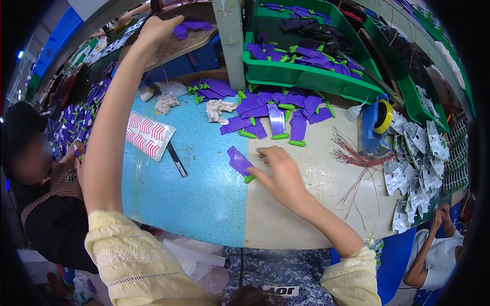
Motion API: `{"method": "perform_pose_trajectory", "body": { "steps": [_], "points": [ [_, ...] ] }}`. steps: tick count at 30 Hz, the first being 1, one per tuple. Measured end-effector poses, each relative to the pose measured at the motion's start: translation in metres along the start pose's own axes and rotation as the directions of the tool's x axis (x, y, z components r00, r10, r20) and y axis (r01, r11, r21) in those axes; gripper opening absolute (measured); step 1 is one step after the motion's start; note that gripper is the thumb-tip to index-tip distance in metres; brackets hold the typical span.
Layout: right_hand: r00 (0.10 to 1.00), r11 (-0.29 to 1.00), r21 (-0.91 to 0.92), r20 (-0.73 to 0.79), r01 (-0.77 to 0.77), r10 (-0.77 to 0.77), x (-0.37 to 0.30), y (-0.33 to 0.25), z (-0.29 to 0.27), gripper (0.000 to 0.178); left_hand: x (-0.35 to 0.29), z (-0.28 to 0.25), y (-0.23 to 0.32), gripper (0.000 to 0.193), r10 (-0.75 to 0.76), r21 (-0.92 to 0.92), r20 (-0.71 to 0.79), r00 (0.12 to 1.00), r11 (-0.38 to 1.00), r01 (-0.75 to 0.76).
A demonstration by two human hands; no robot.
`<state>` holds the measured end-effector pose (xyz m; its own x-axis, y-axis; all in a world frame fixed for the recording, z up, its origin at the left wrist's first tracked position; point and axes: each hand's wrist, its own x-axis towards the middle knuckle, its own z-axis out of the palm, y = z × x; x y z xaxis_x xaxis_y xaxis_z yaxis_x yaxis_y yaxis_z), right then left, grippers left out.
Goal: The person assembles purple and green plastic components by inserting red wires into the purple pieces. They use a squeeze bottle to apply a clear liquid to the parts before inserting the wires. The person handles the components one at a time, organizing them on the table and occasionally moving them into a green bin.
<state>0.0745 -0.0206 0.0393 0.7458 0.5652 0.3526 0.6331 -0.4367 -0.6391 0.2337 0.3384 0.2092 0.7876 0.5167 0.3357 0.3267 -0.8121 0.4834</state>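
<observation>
My right hand [280, 176] is over the middle of the table, fingers apart and slightly blurred. Its thumb reaches the edge of a flat purple plastic piece with a green end [239, 161]; I cannot tell whether they touch. Up at the far left, my left hand [157, 31] is stretched out to a raised shelf [171, 53], its fingers curled in and partly hidden. Beside that hand, purple pieces [193, 26] lie on the shelf. A loose pile of similar purple pieces with green ends [276, 120] spreads beyond my right hand.
A green bin [316, 84] of purple pieces stands at the back. To the right are a yellow tape roll [384, 116], red wires [357, 157] and white parts [416, 168]. A black marker [176, 159] lies by a striped packet [148, 135]. People work at both sides.
</observation>
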Motion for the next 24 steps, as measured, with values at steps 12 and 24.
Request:
{"method": "perform_pose_trajectory", "body": {
  "steps": [12, 24],
  "points": [
    [0.917, 0.780, 0.483, 0.204, -0.398, 0.341, -0.037, -0.018, -0.064, 0.030, -0.366, 0.066, 0.034, 0.079, 0.613, -0.596, 0.335, 0.716, 0.726, -0.343],
    [0.913, 0.932, 0.093, -0.191, -0.350, 0.362, -0.104, 0.133, -0.161, 0.019, -0.399, 0.097, 0.121, 0.026, 0.187, -0.739, 0.669, 0.719, 0.068, 0.670]
  ]
}}
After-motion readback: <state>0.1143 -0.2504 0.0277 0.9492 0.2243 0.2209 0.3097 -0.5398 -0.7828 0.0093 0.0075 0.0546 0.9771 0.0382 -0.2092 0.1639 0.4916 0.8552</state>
